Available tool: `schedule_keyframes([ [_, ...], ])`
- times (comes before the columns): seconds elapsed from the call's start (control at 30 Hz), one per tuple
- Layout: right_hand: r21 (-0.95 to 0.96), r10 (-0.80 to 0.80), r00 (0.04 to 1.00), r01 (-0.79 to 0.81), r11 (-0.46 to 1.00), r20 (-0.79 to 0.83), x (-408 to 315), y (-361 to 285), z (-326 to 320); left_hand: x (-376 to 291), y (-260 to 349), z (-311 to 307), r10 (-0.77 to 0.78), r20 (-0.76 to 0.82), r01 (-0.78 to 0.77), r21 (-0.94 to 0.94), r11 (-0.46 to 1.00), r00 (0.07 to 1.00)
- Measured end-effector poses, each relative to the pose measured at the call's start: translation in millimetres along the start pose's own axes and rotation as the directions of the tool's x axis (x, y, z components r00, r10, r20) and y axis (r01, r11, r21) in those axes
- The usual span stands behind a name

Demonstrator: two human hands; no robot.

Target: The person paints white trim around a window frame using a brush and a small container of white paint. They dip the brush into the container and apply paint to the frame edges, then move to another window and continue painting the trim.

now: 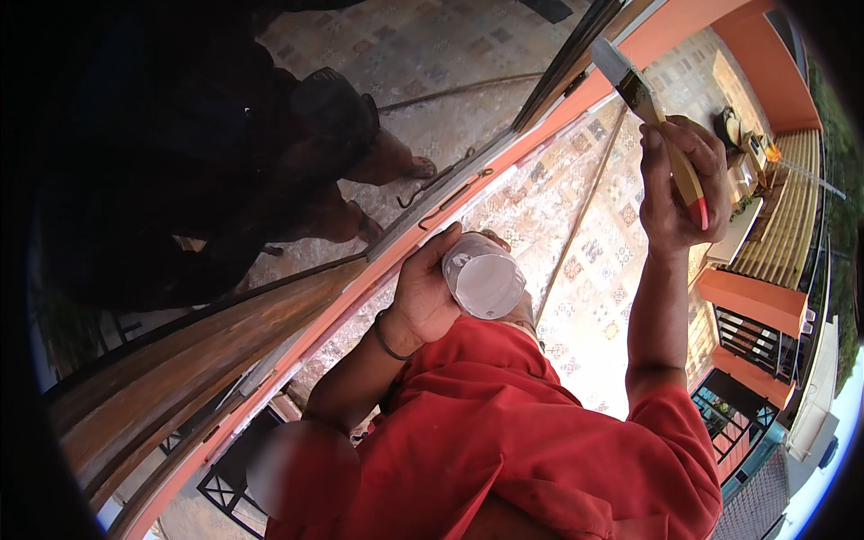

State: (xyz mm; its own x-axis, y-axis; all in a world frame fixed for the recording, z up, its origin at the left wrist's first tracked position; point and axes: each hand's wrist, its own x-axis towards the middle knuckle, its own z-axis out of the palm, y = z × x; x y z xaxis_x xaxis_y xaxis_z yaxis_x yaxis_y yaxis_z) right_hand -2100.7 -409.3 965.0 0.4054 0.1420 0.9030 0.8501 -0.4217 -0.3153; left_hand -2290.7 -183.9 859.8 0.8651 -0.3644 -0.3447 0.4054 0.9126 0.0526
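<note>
My left hand [426,290], with a dark band at its wrist, grips a small paint-smeared container [487,283] in front of my red shirt. Its open top faces me and shows pale white paint or a paint-coated inside. Raised at the upper right, my right hand [695,179] holds a flat paintbrush [646,111] by its yellow, red-ended handle. The bristles point up and left, coated pale grey-white. In the picture the brush overlaps the orange painted frame [597,88]; I cannot tell whether it touches.
A dark glass pane [324,202] at left reflects a person. A metal hook [455,199] hangs by the orange edge. Brown wooden trim [223,337] runs along the lower left. Patterned tile floor [594,243] lies below; boxes [746,169] and an orange pillar [752,304] stand at right.
</note>
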Motion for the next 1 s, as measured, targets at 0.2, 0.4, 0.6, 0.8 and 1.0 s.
schedule_keyframes([
  [0.2,-0.138,-0.11,0.992,0.117,0.984,0.058,13.5,1.4,4.8,-15.3,10.8,-6.9,0.123,-0.081,-0.121,0.034,0.992,0.989],
  [0.4,-0.105,-0.126,0.992,0.126,0.986,0.009,23.5,8.5,8.7,-20.6,13.8,-3.3,0.197,-0.043,-0.191,0.109,0.976,0.98],
  [0.6,-0.118,-0.172,0.985,0.169,0.979,-0.019,24.8,-2.7,1.4,-23.4,10.3,-7.2,0.13,-0.065,-0.127,0.06,0.99,0.989],
  [0.8,-0.196,-0.145,0.985,0.161,0.967,0.091,17.1,-4.6,11.1,-26.4,10.4,-14.1,0.129,-0.111,-0.121,0.076,0.99,0.985],
  [1.0,-0.243,-0.23,0.972,0.235,0.941,0.049,32.1,3.6,7.2,-26.5,9.9,-17.2,0.124,-0.074,-0.118,0.082,0.99,0.99],
])
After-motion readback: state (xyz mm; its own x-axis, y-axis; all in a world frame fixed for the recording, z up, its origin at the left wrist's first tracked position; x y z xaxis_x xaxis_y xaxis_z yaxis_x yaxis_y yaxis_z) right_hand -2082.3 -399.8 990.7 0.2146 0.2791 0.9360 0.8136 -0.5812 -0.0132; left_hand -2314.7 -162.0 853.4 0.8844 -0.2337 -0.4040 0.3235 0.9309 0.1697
